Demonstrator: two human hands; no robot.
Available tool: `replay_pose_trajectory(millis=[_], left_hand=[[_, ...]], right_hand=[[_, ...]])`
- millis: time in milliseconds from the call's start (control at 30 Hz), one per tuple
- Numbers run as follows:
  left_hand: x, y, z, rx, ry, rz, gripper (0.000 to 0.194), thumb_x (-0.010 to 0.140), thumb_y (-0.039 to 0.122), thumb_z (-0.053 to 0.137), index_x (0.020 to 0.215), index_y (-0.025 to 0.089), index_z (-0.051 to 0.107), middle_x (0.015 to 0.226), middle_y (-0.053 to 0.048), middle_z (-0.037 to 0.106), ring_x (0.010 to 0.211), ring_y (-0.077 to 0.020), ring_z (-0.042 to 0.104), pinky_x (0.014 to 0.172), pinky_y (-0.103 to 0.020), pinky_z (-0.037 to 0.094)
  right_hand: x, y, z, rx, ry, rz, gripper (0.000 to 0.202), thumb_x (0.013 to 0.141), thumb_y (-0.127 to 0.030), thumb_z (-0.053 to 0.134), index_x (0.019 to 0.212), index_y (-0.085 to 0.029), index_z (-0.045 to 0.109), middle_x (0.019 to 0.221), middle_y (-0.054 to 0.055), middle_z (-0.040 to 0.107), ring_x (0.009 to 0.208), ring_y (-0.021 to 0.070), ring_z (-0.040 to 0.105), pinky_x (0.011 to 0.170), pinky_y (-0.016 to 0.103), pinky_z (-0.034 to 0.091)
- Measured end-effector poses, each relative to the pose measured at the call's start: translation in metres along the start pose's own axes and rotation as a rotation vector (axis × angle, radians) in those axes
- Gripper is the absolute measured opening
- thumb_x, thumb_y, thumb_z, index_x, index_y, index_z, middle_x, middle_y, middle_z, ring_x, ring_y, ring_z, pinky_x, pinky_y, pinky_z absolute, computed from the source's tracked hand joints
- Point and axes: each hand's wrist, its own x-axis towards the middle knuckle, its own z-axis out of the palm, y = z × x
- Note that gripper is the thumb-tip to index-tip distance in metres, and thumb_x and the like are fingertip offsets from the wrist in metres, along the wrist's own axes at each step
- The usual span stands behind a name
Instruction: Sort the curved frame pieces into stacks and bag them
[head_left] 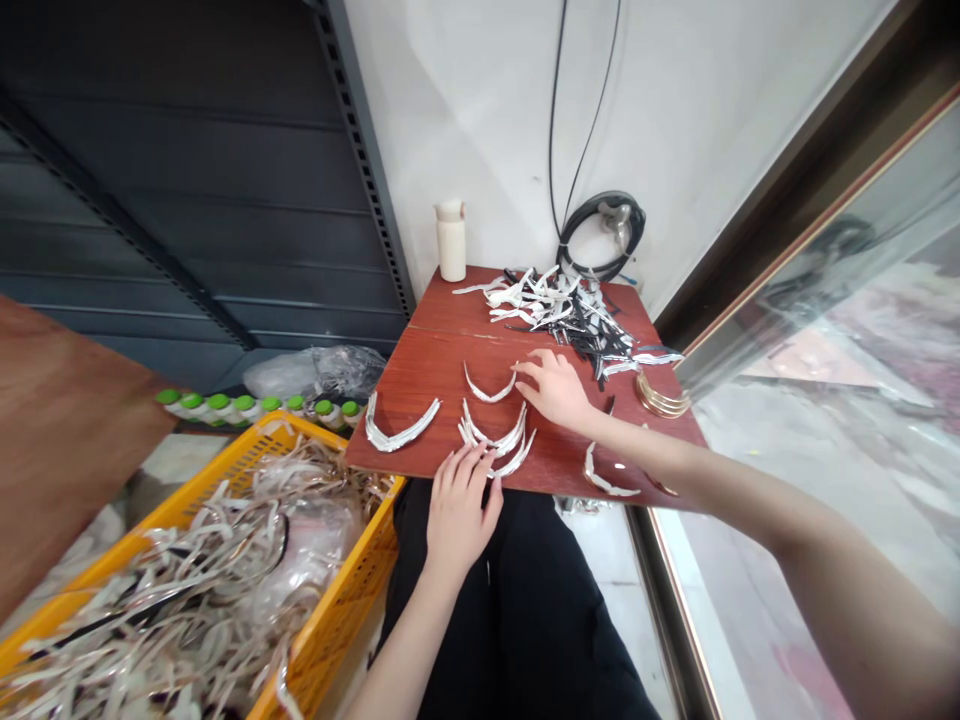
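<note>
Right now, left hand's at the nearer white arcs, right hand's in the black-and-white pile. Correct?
No, the right hand isn't in the black-and-white pile: the head view shows it at the right tip of the farthest white arc. The left hand is at the nearer white arcs.

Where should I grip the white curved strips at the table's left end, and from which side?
Probably pinch the white curved strips at the bottom of their U, coming from the near edge of the table with your left hand. The bend faces that edge and the tips point away from you.
</note>
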Motion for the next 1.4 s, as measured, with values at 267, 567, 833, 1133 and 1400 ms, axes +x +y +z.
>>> replay_pose_trajectory(millis=[267, 567, 833, 1133, 1400], left_hand=[[0.000, 0.000, 0.000, -0.016, -0.004, -0.013, 0.037, 0.093, 0.023, 0.052, 0.129, 0.020, 0.057, 0.136, -0.009, 0.061, 0.129, -0.0282, 0.051, 0.111, -0.049, 0.039], [0.000, -0.001, 0.000, -0.018, -0.021, -0.014, 0.038, 0.093, 0.023, 0.052, 0.131, 0.019, 0.055, 0.137, -0.009, 0.060, 0.130, -0.0274, 0.051, 0.112, -0.048, 0.038], [-0.003, -0.001, 0.001, -0.057, 0.040, -0.039, 0.045, 0.093, 0.023, 0.053, 0.137, 0.017, 0.048, 0.138, -0.013, 0.058, 0.130, -0.0265, 0.052, 0.111, -0.047, 0.042], [-0.004, 0.000, 0.003, -0.095, 0.122, -0.113, 0.043, 0.092, 0.021, 0.053, 0.134, 0.015, 0.047, 0.135, -0.015, 0.057, 0.129, -0.0275, 0.052, 0.113, -0.051, 0.040], [-0.008, -0.003, 0.002, -0.161, 0.144, -0.161, 0.039, 0.094, 0.020, 0.050, 0.132, 0.016, 0.048, 0.131, -0.013, 0.059, 0.125, -0.0245, 0.054, 0.114, -0.049, 0.039]], right_hand=[[0.016, -0.024, 0.009, 0.046, -0.216, -0.280, 0.016, 0.093, -0.025, 0.061, 0.102, -0.020, 0.074, 0.103, 0.008, 0.074, 0.099, 0.0232, 0.061, 0.091, 0.037, 0.039], [-0.011, -0.048, -0.007, 0.129, -0.514, -0.273, 0.015, 0.088, -0.020, 0.064, 0.086, -0.023, 0.078, 0.083, 0.001, 0.078, 0.083, 0.0184, 0.069, 0.082, 0.029, 0.041], [-0.025, -0.048, -0.021, 0.128, -0.485, -0.374, 0.022, 0.090, -0.038, 0.066, 0.101, -0.021, 0.074, 0.099, 0.006, 0.075, 0.096, 0.0230, 0.066, 0.088, 0.034, 0.041], [-0.054, -0.050, -0.010, 0.054, -0.365, -0.404, 0.040, 0.076, -0.042, 0.080, 0.105, -0.018, 0.066, 0.103, 0.008, 0.067, 0.101, 0.0261, 0.059, 0.091, 0.037, 0.040], [-0.072, -0.063, 0.003, -0.083, -0.275, -0.432, 0.014, 0.093, -0.030, 0.060, 0.095, -0.016, 0.062, 0.092, 0.008, 0.063, 0.092, 0.0244, 0.056, 0.084, 0.035, 0.039]])
